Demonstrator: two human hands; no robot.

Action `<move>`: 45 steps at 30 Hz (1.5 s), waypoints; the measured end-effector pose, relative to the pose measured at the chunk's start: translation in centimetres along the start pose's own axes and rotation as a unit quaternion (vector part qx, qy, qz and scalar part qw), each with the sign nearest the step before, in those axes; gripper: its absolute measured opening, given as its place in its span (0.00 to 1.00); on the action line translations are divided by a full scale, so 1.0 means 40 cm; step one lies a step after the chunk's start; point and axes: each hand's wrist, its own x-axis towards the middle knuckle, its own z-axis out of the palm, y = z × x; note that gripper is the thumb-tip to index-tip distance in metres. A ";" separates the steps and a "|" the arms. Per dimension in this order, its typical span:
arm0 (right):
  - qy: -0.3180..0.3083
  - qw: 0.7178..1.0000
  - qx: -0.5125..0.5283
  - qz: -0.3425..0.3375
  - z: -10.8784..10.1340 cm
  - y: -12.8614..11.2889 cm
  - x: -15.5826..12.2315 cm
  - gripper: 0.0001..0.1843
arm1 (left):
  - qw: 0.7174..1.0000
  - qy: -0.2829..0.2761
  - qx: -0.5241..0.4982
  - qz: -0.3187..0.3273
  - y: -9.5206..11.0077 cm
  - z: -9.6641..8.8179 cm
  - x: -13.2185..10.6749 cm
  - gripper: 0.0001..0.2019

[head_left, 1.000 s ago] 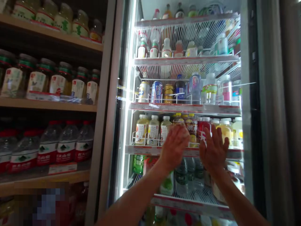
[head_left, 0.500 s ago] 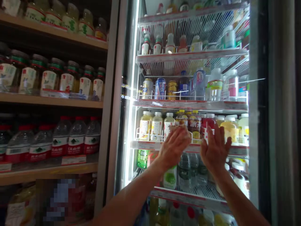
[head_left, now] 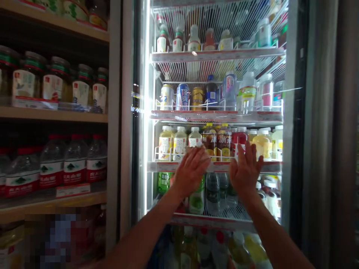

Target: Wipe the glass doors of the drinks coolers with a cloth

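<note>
My left hand (head_left: 192, 168) is laid nearly flat, fingers stretched out and close together, at the glass door (head_left: 284, 149) of a lit drinks fridge. A pale patch shows at its fingertips; I cannot tell whether it is a thin cloth or a reflection. My right hand (head_left: 245, 170) is open with its fingers spread, at the glass in front of a red drink bottle (head_left: 240, 138). Behind the left hand are white-capped tea bottles (head_left: 180, 144) and yellow-capped iced tea bottles (head_left: 224, 140). The glass separates both hands from the drinks.
Cans (head_left: 182, 96) and bottles fill wire shelves above and below. A grey frame (head_left: 114, 112) divides the fridge from a darker shelf unit on the left. That unit holds red-capped water bottles (head_left: 74, 160) and green-lidded drink bottles (head_left: 53, 80). A blurred block covers its lower part.
The view has shifted, so fridge and shelves sit further left and higher. Against the bottles behind, my left hand has slid slightly left. My right hand holds nearly the same place.
</note>
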 end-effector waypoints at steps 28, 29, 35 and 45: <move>-0.019 0.995 0.094 -0.020 -0.013 -0.089 -0.061 0.28 | 0.950 0.131 0.103 -0.264 -0.103 -0.044 -0.106 0.24; -0.017 0.995 0.096 -0.012 -0.015 -0.097 -0.062 0.29 | 0.937 0.153 0.107 -0.296 -0.112 -0.048 -0.111 0.24; -0.045 0.987 0.143 -0.052 -0.019 -0.170 -0.067 0.29 | 0.997 0.025 0.008 -0.074 -0.003 -0.005 -0.069 0.20; -0.074 0.925 0.343 -0.143 -0.051 -0.198 -0.046 0.26 | 0.984 0.064 -0.010 -0.166 0.013 0.008 -0.047 0.28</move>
